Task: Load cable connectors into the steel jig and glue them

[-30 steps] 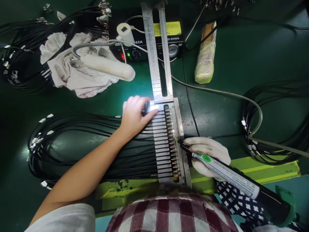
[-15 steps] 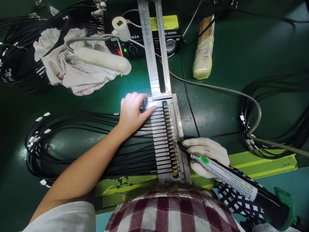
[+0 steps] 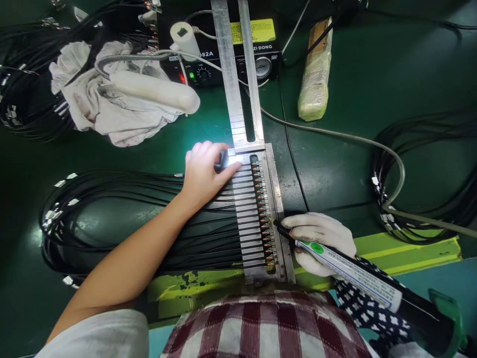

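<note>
The right hand [image 3: 324, 232] is wearing a white fabric glove [image 3: 339, 234], greyish smudges showing along the fingers nearest the grip. Just behind that grip, a dark navy oversleeve [image 3: 372, 312] is covering the forearm, its cloth carrying small white four-petalled flower motifs. Farther back from the grip, a patch of pale cloth [image 3: 406, 350] is showing at the lower edge of view. The left hand [image 3: 203, 169] is going bare, and well behind its grip a plain whitish short sleeve [image 3: 104, 334] is covering the upper arm. Between the two grips, nearer the body, a maroon-and-white checked garment [image 3: 261, 323] is covering the torso.
</note>
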Action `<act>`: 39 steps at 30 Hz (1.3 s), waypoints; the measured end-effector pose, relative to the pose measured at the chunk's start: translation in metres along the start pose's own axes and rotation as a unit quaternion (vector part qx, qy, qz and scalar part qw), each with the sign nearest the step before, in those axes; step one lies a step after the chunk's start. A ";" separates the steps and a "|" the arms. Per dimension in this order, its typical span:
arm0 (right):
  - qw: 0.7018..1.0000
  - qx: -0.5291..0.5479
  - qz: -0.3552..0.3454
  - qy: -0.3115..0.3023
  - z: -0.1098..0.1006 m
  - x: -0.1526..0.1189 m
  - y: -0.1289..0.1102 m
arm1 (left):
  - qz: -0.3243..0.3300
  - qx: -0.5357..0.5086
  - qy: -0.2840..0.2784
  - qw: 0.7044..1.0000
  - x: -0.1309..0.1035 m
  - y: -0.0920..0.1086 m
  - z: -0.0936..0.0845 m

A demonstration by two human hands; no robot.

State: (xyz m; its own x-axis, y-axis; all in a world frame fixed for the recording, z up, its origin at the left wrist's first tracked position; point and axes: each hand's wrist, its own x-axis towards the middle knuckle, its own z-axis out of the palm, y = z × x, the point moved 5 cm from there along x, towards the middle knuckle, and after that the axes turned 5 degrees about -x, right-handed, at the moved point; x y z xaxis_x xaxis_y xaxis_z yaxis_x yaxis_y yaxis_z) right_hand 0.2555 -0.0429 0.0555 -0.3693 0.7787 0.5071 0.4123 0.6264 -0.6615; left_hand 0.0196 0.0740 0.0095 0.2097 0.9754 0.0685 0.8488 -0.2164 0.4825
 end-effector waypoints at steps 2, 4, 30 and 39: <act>1.000 -0.002 0.002 0.001 0.000 0.000 0.000 | 0.000 -0.001 0.000 1.000 0.000 0.000 0.000; 1.000 0.000 0.000 0.002 0.000 0.000 0.000 | 0.000 -0.002 0.000 1.000 0.000 -0.001 0.001; 1.000 0.012 -0.005 0.021 -0.005 -0.007 -0.004 | 0.002 0.001 0.009 1.000 -0.001 0.001 0.000; 1.000 0.014 0.016 0.007 0.001 -0.012 -0.002 | 0.009 0.000 0.015 1.000 -0.001 -0.002 0.001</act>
State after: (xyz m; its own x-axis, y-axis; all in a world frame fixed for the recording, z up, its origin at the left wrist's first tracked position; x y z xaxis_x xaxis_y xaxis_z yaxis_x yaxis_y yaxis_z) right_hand 0.2581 -0.0538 0.0501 -0.3451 0.7985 0.4932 0.3994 0.6005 -0.6928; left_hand 0.0180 0.0736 0.0077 0.2096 0.9723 0.1038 0.8452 -0.2335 0.4807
